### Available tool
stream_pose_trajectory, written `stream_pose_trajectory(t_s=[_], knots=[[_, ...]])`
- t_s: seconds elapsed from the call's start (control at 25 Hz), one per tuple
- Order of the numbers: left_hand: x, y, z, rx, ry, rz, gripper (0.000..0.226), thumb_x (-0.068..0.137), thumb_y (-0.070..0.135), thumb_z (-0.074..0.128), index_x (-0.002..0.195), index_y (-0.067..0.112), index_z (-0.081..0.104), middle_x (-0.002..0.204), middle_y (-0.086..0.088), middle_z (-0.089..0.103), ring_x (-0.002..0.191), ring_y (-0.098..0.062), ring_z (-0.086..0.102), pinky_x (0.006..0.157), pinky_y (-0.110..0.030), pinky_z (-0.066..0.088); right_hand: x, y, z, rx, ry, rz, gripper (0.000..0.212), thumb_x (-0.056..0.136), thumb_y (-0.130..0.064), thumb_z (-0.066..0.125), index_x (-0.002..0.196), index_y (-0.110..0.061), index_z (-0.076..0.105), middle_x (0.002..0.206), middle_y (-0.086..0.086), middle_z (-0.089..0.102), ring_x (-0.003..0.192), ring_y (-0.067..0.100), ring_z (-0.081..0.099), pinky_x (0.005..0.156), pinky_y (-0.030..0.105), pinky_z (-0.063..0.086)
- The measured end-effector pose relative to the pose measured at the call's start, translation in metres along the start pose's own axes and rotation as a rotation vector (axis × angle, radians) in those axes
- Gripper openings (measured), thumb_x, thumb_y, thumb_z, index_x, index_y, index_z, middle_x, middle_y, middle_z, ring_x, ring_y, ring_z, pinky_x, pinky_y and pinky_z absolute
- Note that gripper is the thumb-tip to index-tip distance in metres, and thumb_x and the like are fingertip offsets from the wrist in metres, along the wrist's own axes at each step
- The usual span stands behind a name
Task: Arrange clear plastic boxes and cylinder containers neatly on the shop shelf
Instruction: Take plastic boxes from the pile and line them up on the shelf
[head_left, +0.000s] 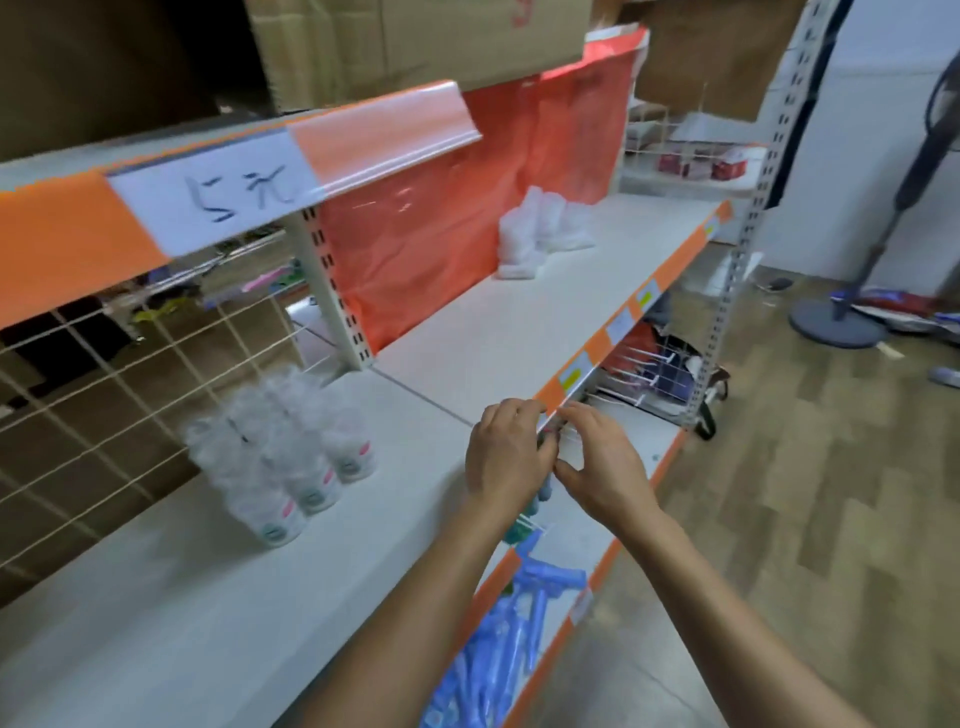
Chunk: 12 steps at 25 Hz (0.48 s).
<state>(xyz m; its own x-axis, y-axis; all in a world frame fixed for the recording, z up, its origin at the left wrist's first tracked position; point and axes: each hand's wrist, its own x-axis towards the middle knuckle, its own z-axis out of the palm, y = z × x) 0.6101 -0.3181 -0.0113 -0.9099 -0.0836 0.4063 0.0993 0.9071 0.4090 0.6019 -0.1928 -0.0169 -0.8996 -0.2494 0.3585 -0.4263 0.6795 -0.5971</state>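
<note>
Gripping something, perhaps, but cannot tell what: left hand (506, 457) and right hand (605, 467) almost touching at the front lip of the shelf (493, 332), fingers of both curled, with a faint clear shape between them too blurred to name. Cannot say either whether clamped on a clear box or only on the orange price strip (592, 358). Probably brought together at the edge to steady or square something small with 2 hands before sliding it inward. Cylinder containers (280, 457) standing on the shelf, well apart from the hands and to their left, bunched in a tight upright cluster just in front of the wire grid (104, 389), likely kept to the back so the front stays free for working. White bundle (540, 234) further along, set against the red backing sheet (441, 249). Blue packets (498, 649) lying on the lower shelf (662, 434), beneath the forearms. Seems early in the arranging, with only 2 groups placed.
</note>
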Motion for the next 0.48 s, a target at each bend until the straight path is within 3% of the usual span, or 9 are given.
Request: stream_pose_trajectory(t_s=[0.2,0.48], knots=[[0.054,0.011,0.043,-0.004,-0.039,0.038,0.033,0.079,0.021,0.065,0.111,0.013,0.065,0.103,-0.011,0.065,0.097,-0.033,0.058,0.084,-0.038,0.047,0.038,0.043,-0.004,-0.022,0.013,0.022,0.042,0.074,-0.006,0.068,0.115,-0.008,0.059,0.113,0.009,0.062,0.107,0.029,0.055,0.087,0.021,0.032],[0.164,0.014,0.102,-0.037,-0.06,0.078,0.033,0.082,0.02,0.064,0.114,0.012,0.063,0.109,-0.01,0.064,0.102,-0.033,0.055,0.088,-0.037,0.044,0.139,0.108,-0.006,-0.042,0.031,0.082,0.043,0.078,-0.008,0.065,0.12,-0.008,0.055,0.119,0.011,0.059,0.114,0.029,0.05,0.092,0.033,0.038]])
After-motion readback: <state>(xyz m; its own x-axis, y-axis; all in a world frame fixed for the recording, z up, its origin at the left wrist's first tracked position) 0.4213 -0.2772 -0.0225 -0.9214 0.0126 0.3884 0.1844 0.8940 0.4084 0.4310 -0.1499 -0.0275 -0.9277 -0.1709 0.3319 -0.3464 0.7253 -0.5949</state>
